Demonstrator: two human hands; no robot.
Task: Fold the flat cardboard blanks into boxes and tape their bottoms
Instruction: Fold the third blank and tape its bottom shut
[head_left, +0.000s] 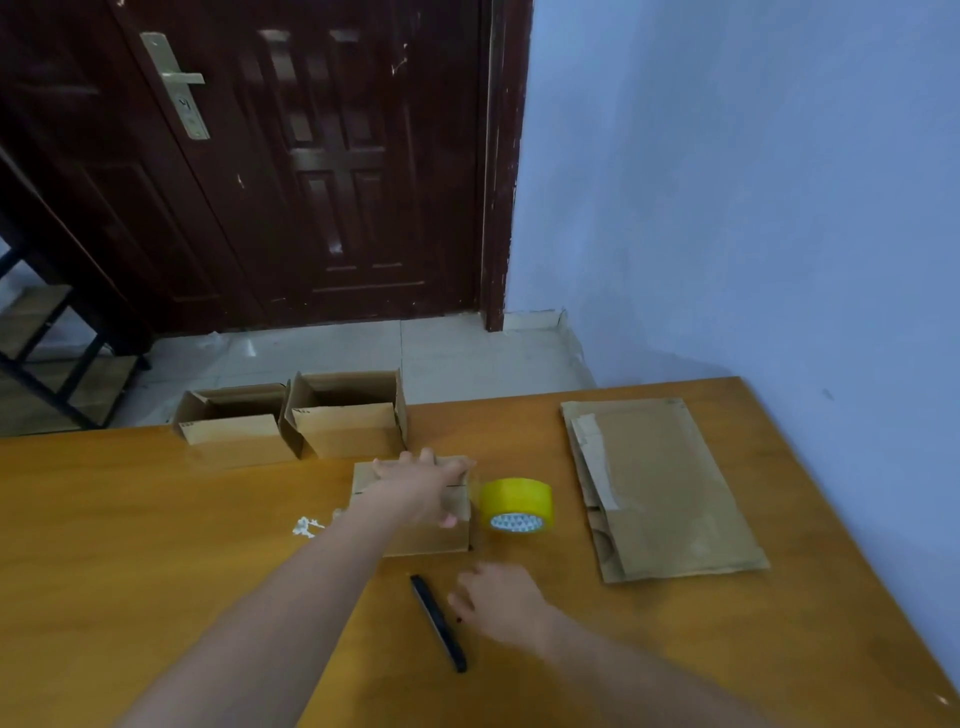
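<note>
Left hand lying spread on box mid-table, fingers over far edge, thumb touching near flap. Right hand hovering loosely open, holding nothing, beside black cutter. Tape roll touching box.

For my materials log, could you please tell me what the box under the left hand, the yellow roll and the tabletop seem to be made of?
Small brown box: plain matte cardboard, creased flaps. Yellow tape roll: glossy translucent plastic film, white printed core. Orange-brown table: wood grain under a smooth sheen, possibly laminate.
</note>
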